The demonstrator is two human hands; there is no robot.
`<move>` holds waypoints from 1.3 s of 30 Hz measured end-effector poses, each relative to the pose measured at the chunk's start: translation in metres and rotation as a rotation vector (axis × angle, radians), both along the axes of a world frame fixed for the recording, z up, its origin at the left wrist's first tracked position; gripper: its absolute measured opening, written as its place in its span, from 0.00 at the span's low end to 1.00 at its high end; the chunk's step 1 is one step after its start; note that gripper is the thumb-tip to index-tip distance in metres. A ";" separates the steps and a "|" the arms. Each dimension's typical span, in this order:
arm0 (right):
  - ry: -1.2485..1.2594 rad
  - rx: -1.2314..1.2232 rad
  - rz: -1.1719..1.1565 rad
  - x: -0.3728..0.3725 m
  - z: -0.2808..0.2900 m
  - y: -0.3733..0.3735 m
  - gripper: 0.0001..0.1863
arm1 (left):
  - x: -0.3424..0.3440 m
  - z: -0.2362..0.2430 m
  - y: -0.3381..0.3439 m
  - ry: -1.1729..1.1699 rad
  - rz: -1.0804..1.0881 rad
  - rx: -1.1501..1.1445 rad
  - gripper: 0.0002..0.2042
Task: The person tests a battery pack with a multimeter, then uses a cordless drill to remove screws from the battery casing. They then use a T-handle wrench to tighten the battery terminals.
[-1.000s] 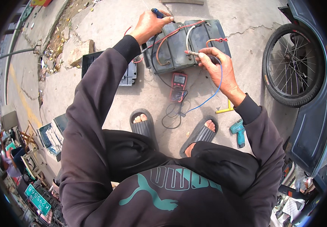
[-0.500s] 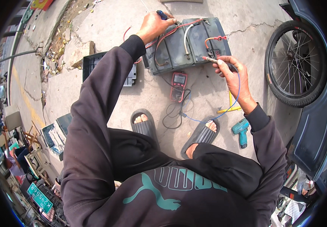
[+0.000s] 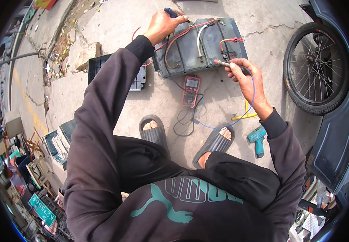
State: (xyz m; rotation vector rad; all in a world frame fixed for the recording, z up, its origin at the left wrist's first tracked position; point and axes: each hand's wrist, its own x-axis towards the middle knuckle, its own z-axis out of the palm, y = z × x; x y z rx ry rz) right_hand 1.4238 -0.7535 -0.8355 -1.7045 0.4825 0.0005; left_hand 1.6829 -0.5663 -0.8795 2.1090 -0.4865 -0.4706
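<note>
Battery bank (image 3: 213, 46), head view: just beyond multimeter (image 3: 191, 92) | left hand (image 3: 164, 27): gripping dark-blue probe (image 3: 169, 12), beyond multimeter, leftward | right hand (image 3: 250, 78): pinching red-tipped probe (image 3: 223, 63), right of multimeter | cordless drill (image 3: 257, 140): nearer than multimeter, rightward

Qty here's 1 L hand (image 3: 164, 27) & 1 R hand (image 3: 250, 80), 2 probes (image 3: 223, 63), 2 leads (image 3: 254, 88), 1 meter (image 3: 191, 90), and 1 batt. pack (image 3: 190, 54) w/ 1 wht wire (image 3: 199, 40). There're also 2 sleeves (image 3: 106, 101), 2 sandals (image 3: 154, 136), 1 drill (image 3: 258, 141), 1 yel. tool (image 3: 245, 117) & 1 blk box (image 3: 99, 68). Plus 1 spoked wheel (image 3: 311, 59) and 1 grn plate (image 3: 42, 209) show.
</note>
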 end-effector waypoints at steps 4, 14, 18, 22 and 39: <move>-0.017 -0.001 -0.002 0.000 0.000 0.000 0.12 | 0.000 -0.005 -0.002 -0.080 -0.030 0.003 0.15; -0.011 0.031 -0.001 0.001 -0.002 0.000 0.13 | 0.000 -0.008 0.001 0.002 -0.025 0.012 0.15; 0.026 0.121 0.000 0.006 -0.007 0.001 0.13 | 0.001 -0.008 0.002 -0.008 -0.054 0.008 0.15; 0.062 0.137 0.030 0.019 -0.011 0.006 0.15 | 0.002 -0.010 0.002 -0.060 -0.077 0.030 0.15; 0.073 0.062 0.092 0.025 -0.019 0.009 0.13 | 0.012 -0.015 0.007 -0.755 -0.491 0.689 0.22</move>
